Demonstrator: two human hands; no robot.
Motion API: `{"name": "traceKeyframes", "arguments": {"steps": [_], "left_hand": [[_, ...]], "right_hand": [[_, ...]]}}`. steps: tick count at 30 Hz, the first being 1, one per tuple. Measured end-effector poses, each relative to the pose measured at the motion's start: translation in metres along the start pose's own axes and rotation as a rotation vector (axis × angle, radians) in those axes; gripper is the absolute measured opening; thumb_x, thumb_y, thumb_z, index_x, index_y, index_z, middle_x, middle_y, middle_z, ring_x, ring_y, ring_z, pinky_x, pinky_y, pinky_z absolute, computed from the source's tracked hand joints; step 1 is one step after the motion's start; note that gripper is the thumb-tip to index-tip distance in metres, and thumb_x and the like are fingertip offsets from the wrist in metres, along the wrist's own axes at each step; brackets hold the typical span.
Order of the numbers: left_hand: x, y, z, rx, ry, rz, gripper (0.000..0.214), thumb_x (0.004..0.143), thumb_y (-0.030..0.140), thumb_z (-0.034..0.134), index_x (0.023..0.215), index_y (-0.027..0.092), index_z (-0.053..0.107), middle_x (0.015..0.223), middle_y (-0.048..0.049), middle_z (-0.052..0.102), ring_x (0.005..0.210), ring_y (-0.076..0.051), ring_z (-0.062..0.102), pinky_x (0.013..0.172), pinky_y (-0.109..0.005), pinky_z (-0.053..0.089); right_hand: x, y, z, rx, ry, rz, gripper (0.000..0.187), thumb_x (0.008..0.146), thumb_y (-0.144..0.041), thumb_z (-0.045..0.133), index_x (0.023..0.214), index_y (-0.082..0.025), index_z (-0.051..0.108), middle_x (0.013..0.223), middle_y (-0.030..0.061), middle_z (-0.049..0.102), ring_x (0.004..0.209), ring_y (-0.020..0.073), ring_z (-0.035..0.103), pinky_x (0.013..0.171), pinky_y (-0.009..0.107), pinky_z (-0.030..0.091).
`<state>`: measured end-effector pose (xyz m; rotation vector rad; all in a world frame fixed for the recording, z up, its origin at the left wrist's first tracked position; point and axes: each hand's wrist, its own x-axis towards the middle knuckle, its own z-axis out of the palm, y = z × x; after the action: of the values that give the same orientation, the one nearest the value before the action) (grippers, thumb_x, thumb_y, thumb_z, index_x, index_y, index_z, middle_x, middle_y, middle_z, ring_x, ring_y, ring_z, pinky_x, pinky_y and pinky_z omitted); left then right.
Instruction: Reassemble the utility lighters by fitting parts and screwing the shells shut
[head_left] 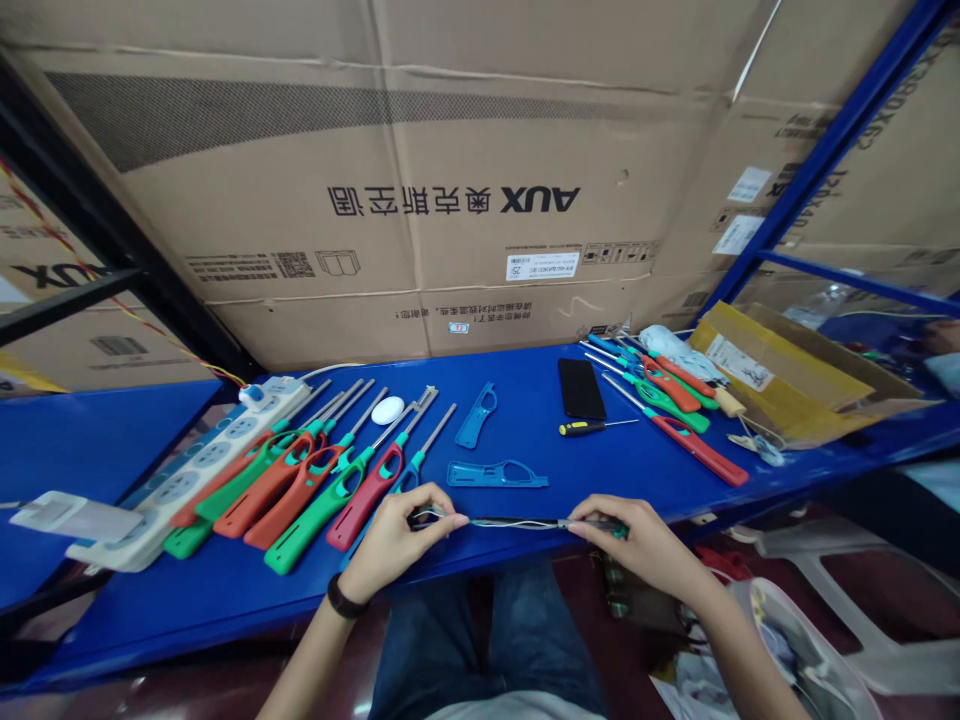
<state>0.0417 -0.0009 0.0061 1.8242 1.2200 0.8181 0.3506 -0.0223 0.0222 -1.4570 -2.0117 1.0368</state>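
Lighters beyond my left hand: I count about seven
Lighters beyond my right hand: about five
Blue shell halves: two
Phone: one
Screwdriver: one

Lighter row at left of the bench, phone centre, screwdriver just before it, cardboard boxes behind.

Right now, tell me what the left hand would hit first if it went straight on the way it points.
Probably the blue plastic shell lying flat on the table, just beyond the fingers of the left hand, which pinch a thin wired rod. Height is unclear, so it might pass over.
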Motion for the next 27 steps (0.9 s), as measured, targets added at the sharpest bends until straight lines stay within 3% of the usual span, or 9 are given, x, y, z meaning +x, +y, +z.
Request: {"name": "traceKeyframes", "arguments": {"steps": [5, 9, 14, 18, 22, 27], "left_hand": [[-0.001, -0.003, 0.0, 0.074, 0.014, 0.015, 0.029, 0.079, 0.043, 0.065, 0.073, 0.015, 0.062, 0.064, 0.0009, 0.063, 0.053, -0.009, 0.05, 0.05, -0.019, 0.039], [0.0, -0.003, -0.001, 0.066, -0.05, -0.007, 0.028, 0.081, 0.043, 0.063, 0.087, 0.017, 0.07, 0.068, -0.0006, 0.068, 0.051, -0.01, 0.055, 0.051, -0.019, 0.043], [0.001, 0.0, -0.003, 0.167, -0.06, 0.075, 0.024, 0.083, 0.042, 0.061, 0.089, 0.024, 0.076, 0.079, -0.0026, 0.074, 0.063, -0.014, 0.062, 0.057, -0.021, 0.045], [0.002, 0.002, -0.005, 0.222, -0.038, 0.128, 0.021, 0.082, 0.041, 0.063, 0.088, 0.027, 0.076, 0.072, -0.0013, 0.073, 0.062, -0.014, 0.06, 0.062, -0.023, 0.046], [0.001, 0.004, -0.006, 0.189, -0.122, 0.089, 0.025, 0.084, 0.041, 0.059, 0.09, 0.024, 0.076, 0.057, -0.0008, 0.069, 0.054, -0.013, 0.056, 0.057, -0.022, 0.044], [0.002, 0.009, -0.003, 0.114, -0.193, 0.05, 0.027, 0.086, 0.038, 0.055, 0.086, 0.019, 0.075, 0.078, -0.0031, 0.073, 0.061, -0.013, 0.059, 0.054, -0.02, 0.042]], "right_hand": [[0.0, -0.001, 0.0, -0.017, -0.004, -0.001, 0.029, 0.086, -0.049, 0.054, 0.089, -0.024, 0.069, 0.091, 0.0012, 0.071, 0.084, 0.018, 0.064, 0.074, 0.024, 0.048], [0.001, -0.002, 0.0, -0.031, -0.005, -0.001, 0.03, 0.087, -0.05, 0.053, 0.089, -0.024, 0.069, 0.091, 0.0014, 0.071, 0.083, 0.0179, 0.064, 0.074, 0.024, 0.047], [-0.001, -0.003, 0.001, -0.067, 0.004, -0.027, 0.028, 0.087, -0.049, 0.053, 0.088, -0.026, 0.068, 0.092, 0.0006, 0.071, 0.083, 0.0175, 0.064, 0.074, 0.025, 0.047], [-0.002, -0.003, 0.001, -0.094, 0.014, -0.033, 0.03, 0.087, -0.05, 0.052, 0.089, -0.026, 0.068, 0.093, 0.0016, 0.071, 0.083, 0.0181, 0.064, 0.076, 0.026, 0.048], [-0.003, -0.004, 0.001, -0.11, 0.017, -0.04, 0.031, 0.088, -0.051, 0.051, 0.09, -0.025, 0.069, 0.093, 0.0023, 0.071, 0.081, 0.018, 0.064, 0.076, 0.026, 0.048], [-0.005, -0.005, 0.0, -0.121, 0.017, -0.042, 0.03, 0.088, -0.05, 0.051, 0.09, -0.026, 0.069, 0.093, 0.0016, 0.071, 0.08, 0.0176, 0.064, 0.077, 0.026, 0.048]]}}
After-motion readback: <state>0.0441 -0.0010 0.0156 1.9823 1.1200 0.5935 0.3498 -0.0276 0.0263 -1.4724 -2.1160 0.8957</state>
